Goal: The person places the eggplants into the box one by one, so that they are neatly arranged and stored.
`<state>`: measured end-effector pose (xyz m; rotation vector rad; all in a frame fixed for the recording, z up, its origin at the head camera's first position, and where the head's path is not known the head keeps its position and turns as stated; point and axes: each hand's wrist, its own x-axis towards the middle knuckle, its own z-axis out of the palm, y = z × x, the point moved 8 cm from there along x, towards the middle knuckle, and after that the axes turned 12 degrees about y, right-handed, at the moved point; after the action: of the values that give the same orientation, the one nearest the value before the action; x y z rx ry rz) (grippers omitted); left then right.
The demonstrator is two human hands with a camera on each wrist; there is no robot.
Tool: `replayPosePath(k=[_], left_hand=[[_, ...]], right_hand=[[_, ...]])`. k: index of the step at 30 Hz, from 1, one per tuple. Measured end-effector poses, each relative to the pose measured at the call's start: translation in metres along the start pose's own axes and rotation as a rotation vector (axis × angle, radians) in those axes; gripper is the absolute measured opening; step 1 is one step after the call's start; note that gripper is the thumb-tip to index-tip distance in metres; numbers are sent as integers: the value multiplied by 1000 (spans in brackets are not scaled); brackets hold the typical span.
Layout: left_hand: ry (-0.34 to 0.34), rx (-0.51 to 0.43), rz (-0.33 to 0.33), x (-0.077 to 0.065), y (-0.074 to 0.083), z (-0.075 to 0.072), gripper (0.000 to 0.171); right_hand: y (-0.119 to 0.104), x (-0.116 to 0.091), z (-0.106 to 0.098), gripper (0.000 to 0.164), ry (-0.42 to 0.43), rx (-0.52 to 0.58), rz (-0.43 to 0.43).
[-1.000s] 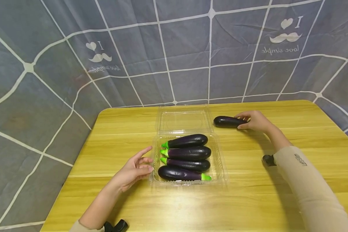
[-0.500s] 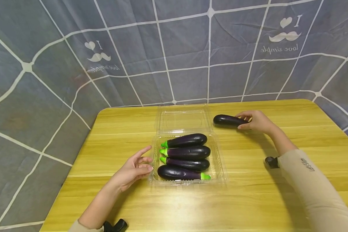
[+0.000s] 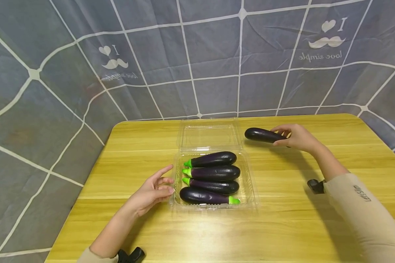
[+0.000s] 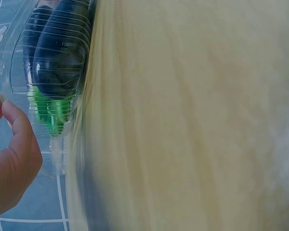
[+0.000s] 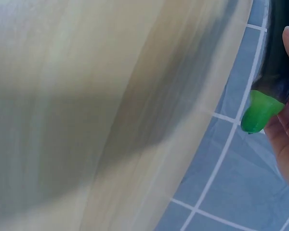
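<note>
My right hand [image 3: 296,138] pinches a dark purple eggplant [image 3: 261,134] near its stem end, to the right of the container's lid. Its green stem [image 5: 262,113], hidden by the hand in the head view, shows below the fingers in the right wrist view. Several more eggplants [image 3: 214,172] lie side by side in a clear plastic clamshell container [image 3: 248,175]; the front one has its green stem pointing right, the others left. At the container's left side, my left hand [image 3: 151,193] pinches the rim between thumb and finger, index finger stretched along the edge.
The container's clear lid [image 3: 209,135] lies folded back toward the rear. All of it stands on a wood-grain table [image 3: 135,146]. A grey curtain [image 3: 214,54] with white lines hangs right behind the table and along the left.
My right hand has lifted the eggplant slightly and moved a little rightward and back; its rounded end now sits higher. My left hand and the container have stayed in place.
</note>
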<state>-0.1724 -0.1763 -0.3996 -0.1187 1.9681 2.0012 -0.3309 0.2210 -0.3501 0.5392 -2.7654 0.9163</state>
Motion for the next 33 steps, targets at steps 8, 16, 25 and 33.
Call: replayPosePath(k=[8,16,25,33], left_hand=[[-9,0,8,0,0,1,79],[-3,-3,0,1,0,0,79],[-1,-7,-2,1,-3,-1,79],[-7,-4,3,1,-2,-1,79]], right_hand=[[-11,-4,-12,44,26,-6,-46],[-25,-8,-17,41,27,-26,-86],[-47,-14,-19,41,4,9,-104],[-69,-20,-18,40,19,12,-168]])
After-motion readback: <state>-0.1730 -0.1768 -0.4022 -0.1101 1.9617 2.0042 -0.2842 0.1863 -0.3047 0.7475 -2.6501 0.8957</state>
